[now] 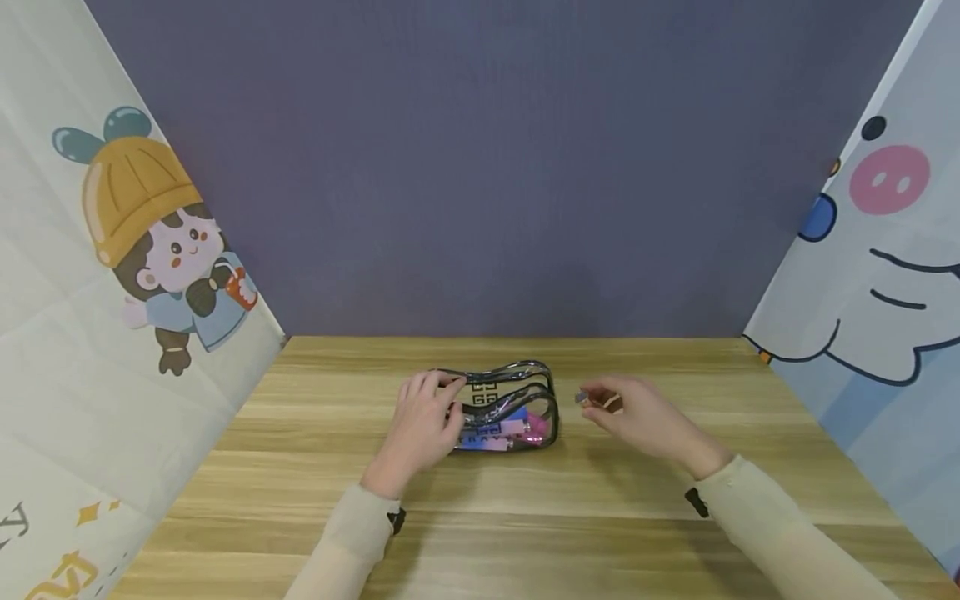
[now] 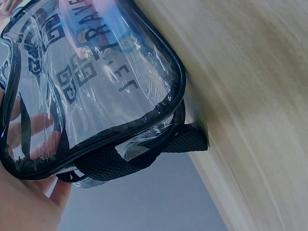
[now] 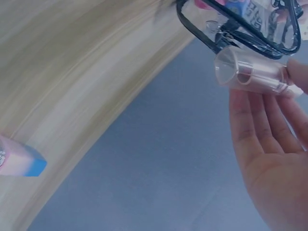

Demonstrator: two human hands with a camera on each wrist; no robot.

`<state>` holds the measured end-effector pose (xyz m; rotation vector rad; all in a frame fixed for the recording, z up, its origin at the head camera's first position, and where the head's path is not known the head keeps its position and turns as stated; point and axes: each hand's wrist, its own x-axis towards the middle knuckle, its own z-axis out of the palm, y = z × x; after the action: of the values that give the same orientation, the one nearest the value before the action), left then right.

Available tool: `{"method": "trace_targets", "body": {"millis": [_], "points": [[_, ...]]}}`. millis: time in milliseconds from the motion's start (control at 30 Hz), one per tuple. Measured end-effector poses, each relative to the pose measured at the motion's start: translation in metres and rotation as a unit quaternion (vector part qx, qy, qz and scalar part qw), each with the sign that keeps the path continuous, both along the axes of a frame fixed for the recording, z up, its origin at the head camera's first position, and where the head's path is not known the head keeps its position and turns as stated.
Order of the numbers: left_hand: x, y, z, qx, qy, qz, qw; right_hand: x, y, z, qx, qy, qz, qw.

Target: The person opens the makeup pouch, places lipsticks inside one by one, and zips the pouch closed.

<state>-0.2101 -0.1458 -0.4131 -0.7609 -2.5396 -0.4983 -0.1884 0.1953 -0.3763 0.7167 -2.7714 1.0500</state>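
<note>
A clear plastic zip pouch [image 1: 486, 396] with black trim and dark lettering stands mid-table, its top apparently gaping. Pink and blue items [image 1: 498, 429] show through its front wall. At the pouch's left end, my left hand [image 1: 423, 421] grips the edge; in the left wrist view, fingers of that hand [image 2: 29, 204] appear through the clear plastic [image 2: 110, 110]. Just right of the pouch and apart from it, my right hand [image 1: 648, 417] pinches a small clear cylindrical container [image 3: 250, 72] between thumb and fingers. What the container holds is hard to make out.
A pink and blue object [image 3: 19, 161] lies on the wood-grain table [image 1: 525, 533], at the left edge of the right wrist view. Behind the table rises a dark panel [image 1: 450, 167]. Printed cartoon sheets [image 1: 45, 275] flank both sides.
</note>
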Motion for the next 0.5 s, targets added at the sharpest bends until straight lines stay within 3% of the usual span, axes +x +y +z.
{"method": "trace_targets", "body": {"millis": [500], "points": [[0.0,0.001,-0.001,0.004,-0.005,0.001,1.0,-0.004,-0.012,0.009,-0.058,0.025,-0.01,0.998]]}}
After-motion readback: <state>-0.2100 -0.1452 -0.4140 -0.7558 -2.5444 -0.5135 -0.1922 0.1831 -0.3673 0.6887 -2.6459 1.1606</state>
